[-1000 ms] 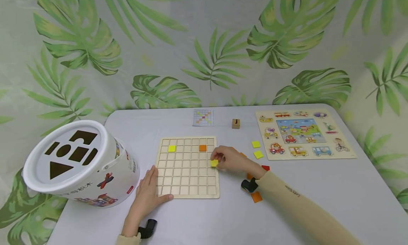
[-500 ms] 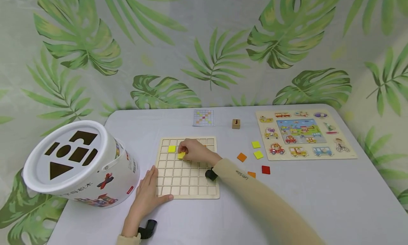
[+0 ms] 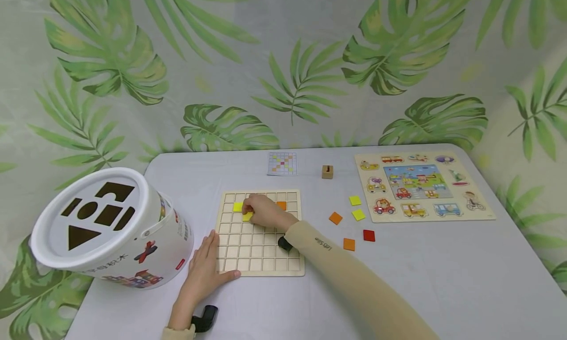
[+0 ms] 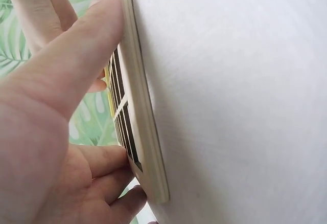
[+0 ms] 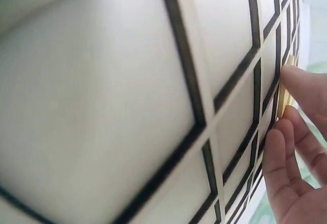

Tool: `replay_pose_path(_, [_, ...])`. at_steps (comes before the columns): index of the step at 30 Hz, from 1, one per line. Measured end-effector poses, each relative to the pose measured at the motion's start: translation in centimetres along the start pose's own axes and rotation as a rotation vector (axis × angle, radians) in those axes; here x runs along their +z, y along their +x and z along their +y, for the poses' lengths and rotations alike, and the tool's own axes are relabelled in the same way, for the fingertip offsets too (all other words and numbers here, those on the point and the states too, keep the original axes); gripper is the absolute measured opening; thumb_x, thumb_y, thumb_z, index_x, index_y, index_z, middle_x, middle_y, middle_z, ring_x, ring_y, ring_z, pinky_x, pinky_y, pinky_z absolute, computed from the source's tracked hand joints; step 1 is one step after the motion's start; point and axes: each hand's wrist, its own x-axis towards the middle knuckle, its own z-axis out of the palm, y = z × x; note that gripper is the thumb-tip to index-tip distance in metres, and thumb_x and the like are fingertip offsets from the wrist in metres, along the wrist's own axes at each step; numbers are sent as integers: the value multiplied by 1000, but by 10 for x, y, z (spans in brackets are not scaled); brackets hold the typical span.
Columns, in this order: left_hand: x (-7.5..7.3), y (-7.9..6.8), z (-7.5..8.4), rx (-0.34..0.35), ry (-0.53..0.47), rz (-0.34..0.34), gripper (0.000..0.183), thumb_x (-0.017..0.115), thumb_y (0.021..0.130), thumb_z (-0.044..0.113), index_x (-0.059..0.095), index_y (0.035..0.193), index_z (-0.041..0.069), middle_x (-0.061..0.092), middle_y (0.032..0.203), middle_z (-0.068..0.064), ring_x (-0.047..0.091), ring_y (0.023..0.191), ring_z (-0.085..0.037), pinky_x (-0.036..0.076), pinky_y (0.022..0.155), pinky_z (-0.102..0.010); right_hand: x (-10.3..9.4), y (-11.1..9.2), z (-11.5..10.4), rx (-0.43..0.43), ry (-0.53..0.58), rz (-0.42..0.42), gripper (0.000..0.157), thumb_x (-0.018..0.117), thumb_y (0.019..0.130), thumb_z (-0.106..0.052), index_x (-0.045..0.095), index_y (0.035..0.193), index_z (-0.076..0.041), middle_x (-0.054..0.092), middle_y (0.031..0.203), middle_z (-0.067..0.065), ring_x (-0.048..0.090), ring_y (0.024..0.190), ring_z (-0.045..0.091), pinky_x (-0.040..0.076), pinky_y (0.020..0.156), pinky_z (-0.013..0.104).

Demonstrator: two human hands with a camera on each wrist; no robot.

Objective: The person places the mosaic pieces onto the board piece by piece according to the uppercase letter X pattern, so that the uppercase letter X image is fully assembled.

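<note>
My right hand (image 3: 267,213) pinches a yellow square tile (image 3: 247,217) between thumb and fingertips, low over the wooden grid board (image 3: 257,252). In the right wrist view, the tile (image 5: 283,97) appears edge-on at the grid. Another yellow tile (image 3: 237,206) lies in a cell just up and left of it, partly covered by my fingers. An orange tile (image 3: 281,205) sits in the same row further right. My left hand (image 3: 202,268) rests along the board's left side, fingers extended, with its thumb at the front edge; the left wrist view shows this thumb (image 4: 82,45) on the rim.
Loose yellow (image 3: 358,214), orange (image 3: 335,218) and red (image 3: 369,235) tiles lie right of the board. Behind it are a coloured pattern card (image 3: 282,163) and a small wooden cube (image 3: 327,171). A white bucket (image 3: 173,251) stands left; a picture puzzle (image 3: 369,182) lies back right.
My right hand has carried the yellow tile from the board's right edge leftward to a cell diagonally beside the first yellow tile. My left hand has stayed in place.
</note>
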Motion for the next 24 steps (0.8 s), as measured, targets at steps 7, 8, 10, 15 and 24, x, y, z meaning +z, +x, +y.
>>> replay_pose_path(7, [1,1,1,9,5,4,111,84,71,36,19,145,-14,14,153,-30,10,139,-48,11,107,-65,-17,-17,12,-36,137,32,22,65,82,5,68,103,-3,61,93,7,51,83,15,45,75,23])
replay_pose_path(8, [1,2,2,12,6,6,111,84,71,36,19,145,-14,14,153,-30,10,139,-49,11,107,-65,-22,-22,17,-32,172,44,22,64,83,5,68,103,-2,62,94,7,52,84,15,46,76,23])
replay_pose_path(10, [2,2,2,17,5,11,110,84,71,36,19,145,-14,13,153,-31,10,139,-49,11,107,-65,-35,-36,26,-23,225,69,21,64,84,5,67,104,0,63,95,8,54,85,15,48,77,23])
replay_pose_path(15, [1,1,1,10,1,11,112,84,70,34,18,145,-14,12,153,-30,8,139,-48,9,107,-64,-64,-83,55,6,250,151,19,66,84,3,66,103,2,64,95,12,56,84,18,50,76,29])
replay_pose_path(24, [2,0,-3,10,10,13,112,84,69,37,20,145,-14,14,153,-30,9,139,-48,9,107,-64,-75,-156,103,193,238,185,24,69,83,1,65,107,1,64,102,11,58,90,24,51,78,35])
